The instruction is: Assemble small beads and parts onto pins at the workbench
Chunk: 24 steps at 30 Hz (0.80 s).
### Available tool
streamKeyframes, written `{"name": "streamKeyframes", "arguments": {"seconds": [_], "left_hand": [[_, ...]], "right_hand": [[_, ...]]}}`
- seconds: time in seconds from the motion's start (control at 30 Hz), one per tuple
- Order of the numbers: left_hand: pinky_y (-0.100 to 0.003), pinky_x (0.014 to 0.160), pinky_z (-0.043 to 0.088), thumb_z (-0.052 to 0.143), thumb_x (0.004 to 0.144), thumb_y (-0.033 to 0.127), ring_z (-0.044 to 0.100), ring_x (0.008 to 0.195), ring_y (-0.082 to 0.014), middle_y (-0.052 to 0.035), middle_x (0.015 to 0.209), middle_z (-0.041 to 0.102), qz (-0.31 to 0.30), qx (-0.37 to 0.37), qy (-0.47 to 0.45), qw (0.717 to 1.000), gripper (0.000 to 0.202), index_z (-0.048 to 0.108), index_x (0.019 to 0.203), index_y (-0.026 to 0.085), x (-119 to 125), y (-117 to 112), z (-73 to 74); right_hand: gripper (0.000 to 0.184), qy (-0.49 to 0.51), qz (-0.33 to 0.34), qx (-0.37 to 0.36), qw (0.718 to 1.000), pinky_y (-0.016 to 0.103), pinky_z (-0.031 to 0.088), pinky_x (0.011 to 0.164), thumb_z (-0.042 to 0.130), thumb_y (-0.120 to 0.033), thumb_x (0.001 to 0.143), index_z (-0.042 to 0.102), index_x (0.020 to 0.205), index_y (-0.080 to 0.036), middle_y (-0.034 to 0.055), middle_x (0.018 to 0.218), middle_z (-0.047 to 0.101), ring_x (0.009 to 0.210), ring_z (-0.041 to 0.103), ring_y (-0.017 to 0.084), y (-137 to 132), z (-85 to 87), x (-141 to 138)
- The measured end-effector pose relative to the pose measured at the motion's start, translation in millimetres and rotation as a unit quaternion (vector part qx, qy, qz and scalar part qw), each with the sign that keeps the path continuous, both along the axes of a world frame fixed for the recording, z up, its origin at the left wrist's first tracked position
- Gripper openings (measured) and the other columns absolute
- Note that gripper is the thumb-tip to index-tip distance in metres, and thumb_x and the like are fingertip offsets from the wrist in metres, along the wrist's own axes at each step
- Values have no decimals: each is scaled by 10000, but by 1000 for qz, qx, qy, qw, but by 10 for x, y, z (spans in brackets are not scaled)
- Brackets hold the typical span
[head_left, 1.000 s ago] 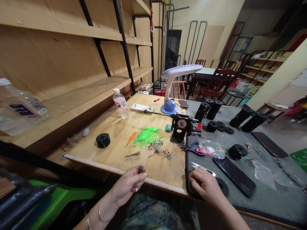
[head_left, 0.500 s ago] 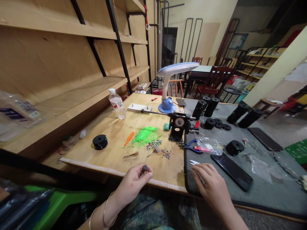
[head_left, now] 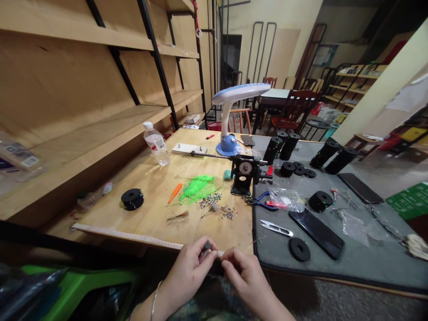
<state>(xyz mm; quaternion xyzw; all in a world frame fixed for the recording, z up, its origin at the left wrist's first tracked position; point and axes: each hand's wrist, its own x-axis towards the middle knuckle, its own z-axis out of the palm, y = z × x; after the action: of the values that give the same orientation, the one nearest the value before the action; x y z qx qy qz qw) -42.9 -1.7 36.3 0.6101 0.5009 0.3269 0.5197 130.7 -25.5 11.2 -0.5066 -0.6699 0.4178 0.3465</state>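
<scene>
At the table's front edge, my left hand [head_left: 194, 265] is closed on a small dark grey lump [head_left: 207, 245] that sticks up between thumb and fingers. My right hand [head_left: 246, 273] is beside it, thumb and forefinger pinched together; whatever lies between them is too small to make out. On the grey mat to the right are silver thread snips [head_left: 277, 228] and a black foam spool [head_left: 299, 249]. Beyond my hands are a pile of small pins [head_left: 228, 212], coloured beads [head_left: 210, 199], bright green strands [head_left: 198, 188] and an orange-handled tool [head_left: 174, 194].
A black hand-cranked winder [head_left: 244, 174] stands mid-table before a desk lamp [head_left: 228, 120]. Blue pliers [head_left: 264, 200], a phone [head_left: 316, 233] and stacked black spools [head_left: 289, 146] occupy the mat. A water bottle [head_left: 157, 145] and another spool [head_left: 132, 199] are at left.
My right hand has moved left from beside the snips to my left hand, uncovering the snips and the black spool. The left hand keeps the grey lump. The view has shifted slightly.
</scene>
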Motion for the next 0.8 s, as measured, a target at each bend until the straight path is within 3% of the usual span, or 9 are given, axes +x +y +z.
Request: {"name": "streamKeyframes", "arguments": {"seconds": [0.07,0.17,0.27,0.33,0.4,0.47,0.57,0.67,0.8], "left_hand": [[-217,537,303,592,814,373,397,568,-122,35,602,473,-7,-16,-8,1000,213,601,763,167,35,31,-27],[-217,570,333,639,772,365,411,604,-124,37,635,473,25,-36,-61,997,208,594,794,163,85,112,-48],[-217,582,350,686,726,394,409,605,-119,43,651,469,109,-48,-120,986,265,589,812,163,122,172,-102],[-217,588,357,710,704,413,420,610,-117,39,662,483,133,-61,-143,979,295,592,799,159,168,160,-175],[-222,596,363,717,703,423,437,619,-120,28,666,507,109,-81,-151,979,306,601,777,150,255,106,-267],[-229,598,367,711,714,431,451,612,-119,13,674,544,69,-96,-161,980,316,619,797,141,382,37,-354],[-260,660,408,685,748,432,520,662,-146,-20,722,608,2,-92,-204,975,341,637,906,134,596,-28,-440],[-267,653,409,653,779,429,535,660,-159,-23,674,605,-14,-72,-199,977,299,633,818,133,752,-19,-478],[-261,618,392,638,788,407,525,630,-158,-22,645,603,-12,-45,-167,985,277,618,720,140,814,18,-478]], "right_hand": [[194,-29,-2,15,999,213,354,532,479,-252,880,583,734,-180,-39,571,528,534,482,112,27,-63,52],[200,-28,2,16,999,220,322,538,501,-272,863,556,695,-180,-49,570,479,535,436,107,76,-125,143],[269,66,-48,-50,995,212,305,494,537,-389,855,527,679,-186,-62,528,446,494,400,100,115,-187,215],[327,162,-100,-122,974,194,273,433,572,-490,826,519,703,-191,-76,480,447,429,365,87,132,-227,243],[367,252,-141,-173,942,179,276,399,629,-543,776,537,728,-191,-44,521,552,425,423,92,143,-256,251],[374,322,-166,-193,912,181,350,421,705,-533,716,577,725,-182,35,742,691,532,546,121,150,-269,242],[344,386,-195,-198,879,187,391,448,771,-477,671,629,691,-164,82,1011,721,557,560,104,147,-272,213],[311,414,-213,-194,863,178,350,418,790,-435,667,655,688,-155,85,1045,725,497,508,71,135,-273,187],[303,441,-231,-199,844,183,401,456,816,-414,637,666,724,-165,68,943,742,603,597,125,143,-265,183]]}}
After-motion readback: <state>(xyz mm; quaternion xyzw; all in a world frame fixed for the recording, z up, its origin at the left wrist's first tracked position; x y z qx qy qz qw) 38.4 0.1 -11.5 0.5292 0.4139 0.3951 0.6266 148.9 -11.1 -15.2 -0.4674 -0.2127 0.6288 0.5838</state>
